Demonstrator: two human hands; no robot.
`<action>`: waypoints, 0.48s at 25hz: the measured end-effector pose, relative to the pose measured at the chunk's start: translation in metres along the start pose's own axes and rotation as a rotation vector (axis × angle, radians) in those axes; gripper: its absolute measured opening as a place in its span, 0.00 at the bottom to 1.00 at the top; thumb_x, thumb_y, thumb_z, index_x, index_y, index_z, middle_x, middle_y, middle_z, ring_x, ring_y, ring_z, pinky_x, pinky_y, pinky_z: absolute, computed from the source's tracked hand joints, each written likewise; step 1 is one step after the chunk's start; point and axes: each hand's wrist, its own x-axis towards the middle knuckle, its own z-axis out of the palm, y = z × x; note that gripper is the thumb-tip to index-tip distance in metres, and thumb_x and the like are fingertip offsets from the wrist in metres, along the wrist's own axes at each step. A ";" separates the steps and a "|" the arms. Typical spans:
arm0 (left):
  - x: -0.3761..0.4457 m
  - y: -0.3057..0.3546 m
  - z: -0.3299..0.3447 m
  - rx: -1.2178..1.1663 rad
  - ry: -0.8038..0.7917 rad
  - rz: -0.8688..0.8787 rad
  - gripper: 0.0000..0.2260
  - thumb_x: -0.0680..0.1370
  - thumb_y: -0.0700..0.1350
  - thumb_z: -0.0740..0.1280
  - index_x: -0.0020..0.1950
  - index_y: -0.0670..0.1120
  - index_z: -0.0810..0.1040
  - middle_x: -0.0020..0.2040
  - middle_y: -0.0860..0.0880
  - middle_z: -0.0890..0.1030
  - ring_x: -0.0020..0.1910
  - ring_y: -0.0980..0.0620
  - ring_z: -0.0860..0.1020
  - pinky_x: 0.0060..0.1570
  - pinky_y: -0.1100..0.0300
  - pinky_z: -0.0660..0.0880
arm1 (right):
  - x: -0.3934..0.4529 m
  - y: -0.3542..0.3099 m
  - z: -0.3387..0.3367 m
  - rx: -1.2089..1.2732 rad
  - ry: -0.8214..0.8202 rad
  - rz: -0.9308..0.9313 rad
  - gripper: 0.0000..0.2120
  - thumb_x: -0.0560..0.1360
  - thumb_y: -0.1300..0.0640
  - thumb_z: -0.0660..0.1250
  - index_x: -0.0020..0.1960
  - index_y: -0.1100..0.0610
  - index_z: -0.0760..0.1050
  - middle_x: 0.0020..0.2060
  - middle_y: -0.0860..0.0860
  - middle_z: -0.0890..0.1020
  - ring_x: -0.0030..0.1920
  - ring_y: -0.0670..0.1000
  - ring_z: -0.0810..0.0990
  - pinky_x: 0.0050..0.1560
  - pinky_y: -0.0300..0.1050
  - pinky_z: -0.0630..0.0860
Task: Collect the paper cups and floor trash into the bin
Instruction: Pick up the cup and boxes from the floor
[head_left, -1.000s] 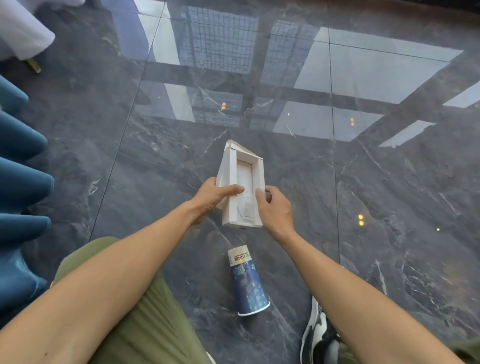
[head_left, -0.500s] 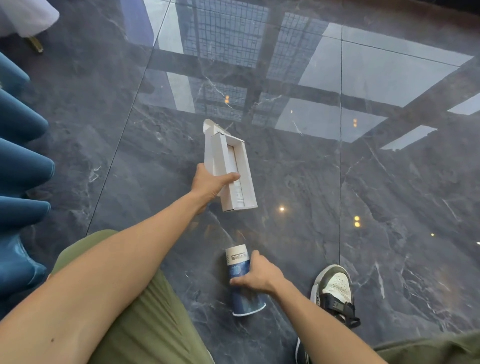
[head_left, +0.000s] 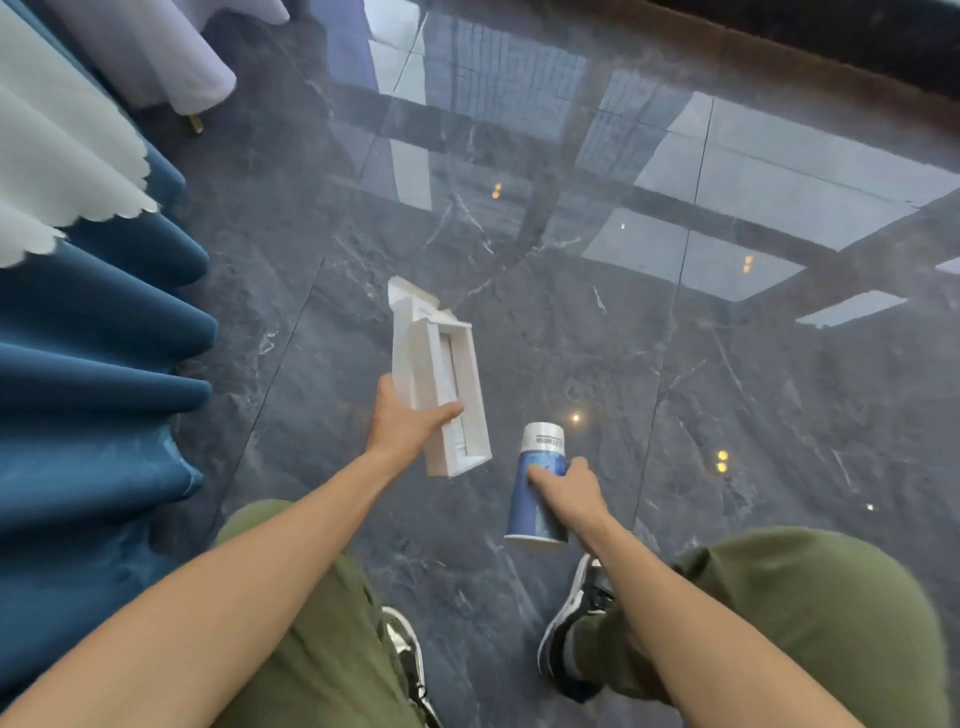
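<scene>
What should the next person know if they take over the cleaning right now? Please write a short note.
Left hand: grip closed on the open white cardboard box, held above the floor.
Right hand: grip closed around the blue paper cup.
Done: both pieces of trash are in hand.
Left: carry both to the bin, which is not in view, and drop them in. No other trash shows on the dark marble floor.

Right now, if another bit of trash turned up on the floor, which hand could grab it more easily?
Neither is free: the left hand holds the white box, the right hand grips the blue cup.
</scene>
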 end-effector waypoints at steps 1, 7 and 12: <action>-0.029 0.013 -0.011 0.013 -0.013 -0.012 0.36 0.68 0.44 0.84 0.68 0.46 0.67 0.60 0.50 0.78 0.61 0.47 0.79 0.60 0.50 0.77 | -0.025 -0.010 -0.017 0.052 0.024 -0.004 0.41 0.57 0.35 0.67 0.61 0.61 0.72 0.57 0.58 0.80 0.55 0.60 0.83 0.58 0.57 0.80; -0.189 0.107 -0.072 0.033 -0.075 -0.068 0.37 0.67 0.45 0.85 0.68 0.47 0.65 0.61 0.49 0.77 0.59 0.47 0.78 0.58 0.52 0.76 | -0.202 -0.088 -0.097 0.264 0.052 -0.039 0.25 0.73 0.48 0.74 0.63 0.59 0.69 0.52 0.54 0.81 0.48 0.54 0.84 0.44 0.49 0.80; -0.327 0.175 -0.139 -0.009 -0.121 -0.068 0.37 0.68 0.45 0.84 0.66 0.47 0.63 0.61 0.49 0.76 0.59 0.49 0.77 0.56 0.57 0.73 | -0.371 -0.113 -0.133 0.289 0.084 -0.102 0.27 0.70 0.42 0.75 0.61 0.56 0.71 0.53 0.52 0.81 0.51 0.53 0.84 0.54 0.55 0.82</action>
